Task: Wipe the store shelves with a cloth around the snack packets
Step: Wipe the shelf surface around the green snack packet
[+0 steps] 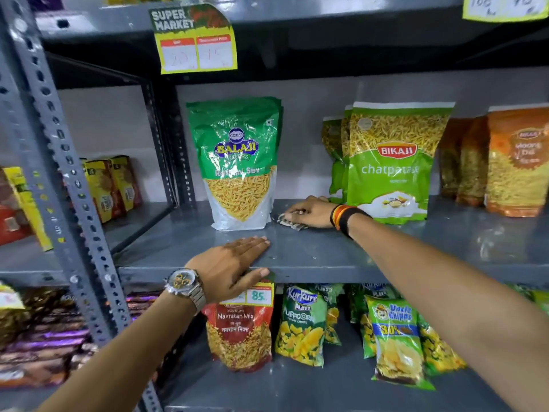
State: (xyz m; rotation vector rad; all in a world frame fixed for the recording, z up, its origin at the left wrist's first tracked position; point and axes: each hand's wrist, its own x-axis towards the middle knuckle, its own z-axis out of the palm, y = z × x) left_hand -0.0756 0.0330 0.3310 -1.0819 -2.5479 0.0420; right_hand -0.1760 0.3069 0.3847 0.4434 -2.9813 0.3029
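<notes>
Two hands: left hand flat on shelf; right hand pressing cloth down.

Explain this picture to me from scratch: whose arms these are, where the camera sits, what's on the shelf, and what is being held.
There is no machine here. One camera worn on a person's head looks forward and down, so both arms are the wearer's own. The right hand, with bands at the wrist, presses a small cloth onto the grey metal shelf, in the gap between a green Balaji sev packet and green Bikaji packets. The left hand, with a wristwatch, lies flat on the shelf's front edge and holds nothing. Orange packets stand further right; more snacks fill the shelf below.
</notes>
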